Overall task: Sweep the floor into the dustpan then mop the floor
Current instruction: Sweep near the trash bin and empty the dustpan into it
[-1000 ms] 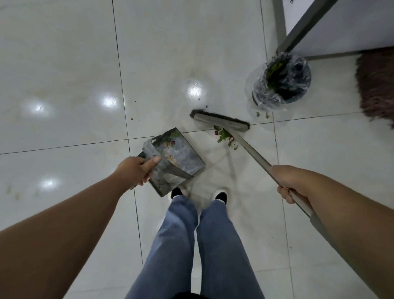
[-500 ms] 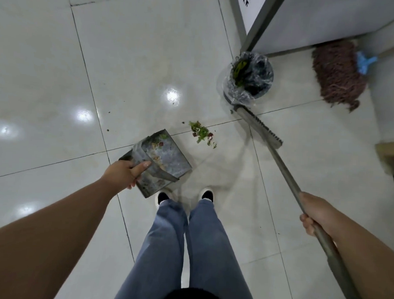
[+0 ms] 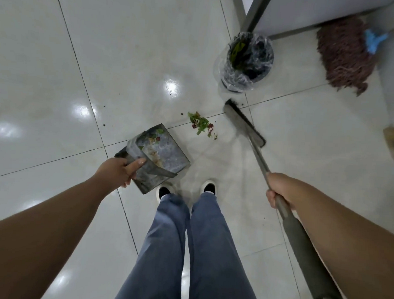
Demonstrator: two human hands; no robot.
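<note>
Broom head [image 3: 244,123] swung nearer debris [image 3: 201,125]; right hand [image 3: 280,191] grips broom, left hand [image 3: 118,171] grips dustpan [image 3: 155,156].

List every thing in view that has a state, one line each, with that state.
dustpan: tilted, some scraps inside, held at its back edge.
left hand: grips the dustpan.
right hand: grips the broom handle.
broom: head on the floor, right of the litter.
litter pile: loose on the floor, not yet swept in.
bin: upright, bag-lined, partly filled.
mop: idle, head on the floor.
</note>
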